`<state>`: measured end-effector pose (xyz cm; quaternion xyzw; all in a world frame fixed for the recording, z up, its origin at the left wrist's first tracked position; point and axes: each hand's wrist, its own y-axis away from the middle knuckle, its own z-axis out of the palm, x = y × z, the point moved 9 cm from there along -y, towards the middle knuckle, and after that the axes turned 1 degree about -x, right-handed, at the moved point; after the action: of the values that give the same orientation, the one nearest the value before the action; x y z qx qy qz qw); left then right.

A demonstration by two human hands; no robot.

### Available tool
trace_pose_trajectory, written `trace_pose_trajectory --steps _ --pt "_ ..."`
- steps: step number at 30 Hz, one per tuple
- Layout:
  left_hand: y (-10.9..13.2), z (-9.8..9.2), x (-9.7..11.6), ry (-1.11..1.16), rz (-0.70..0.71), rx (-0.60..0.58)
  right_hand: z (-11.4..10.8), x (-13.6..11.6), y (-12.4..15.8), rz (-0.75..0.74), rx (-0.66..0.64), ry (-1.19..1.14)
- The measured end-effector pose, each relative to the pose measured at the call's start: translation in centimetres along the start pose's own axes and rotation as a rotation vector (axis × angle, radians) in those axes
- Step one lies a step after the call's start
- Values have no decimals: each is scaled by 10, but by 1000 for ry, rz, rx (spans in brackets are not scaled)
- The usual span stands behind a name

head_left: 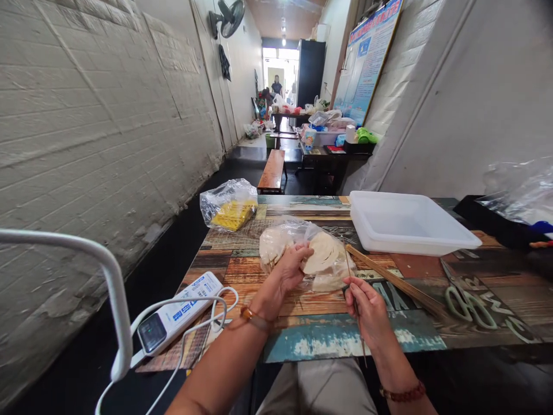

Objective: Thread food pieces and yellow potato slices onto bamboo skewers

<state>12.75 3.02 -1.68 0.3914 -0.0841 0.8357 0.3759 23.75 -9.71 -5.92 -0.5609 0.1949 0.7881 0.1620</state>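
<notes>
My left hand (pixel 290 266) reaches into a clear plastic bag (pixel 283 233) on the table and pinches a thin pale round slice (pixel 323 253). More pale slices lie in the same bag. My right hand (pixel 367 308) is closed on a thin bamboo skewer (pixel 351 275), its tip pointing up toward the slice. A bundle of bamboo skewers (pixel 395 280) lies on the table just right of my right hand.
A white plastic tray (pixel 410 222) stands at the back right. A bag of yellow pieces (pixel 228 210) sits at the back left. A white power strip (pixel 179 314) with cables lies at the left edge; green-handled scissors (pixel 469 302) at the right. A person stands far down the corridor.
</notes>
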Motion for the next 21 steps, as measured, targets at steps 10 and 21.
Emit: trace_pose_trajectory --steps 10,21 --pt "-1 8 -7 34 -1 -83 8 -8 14 32 22 39" --pt "-2 0 -7 -39 62 29 15 -3 39 98 -70 48"
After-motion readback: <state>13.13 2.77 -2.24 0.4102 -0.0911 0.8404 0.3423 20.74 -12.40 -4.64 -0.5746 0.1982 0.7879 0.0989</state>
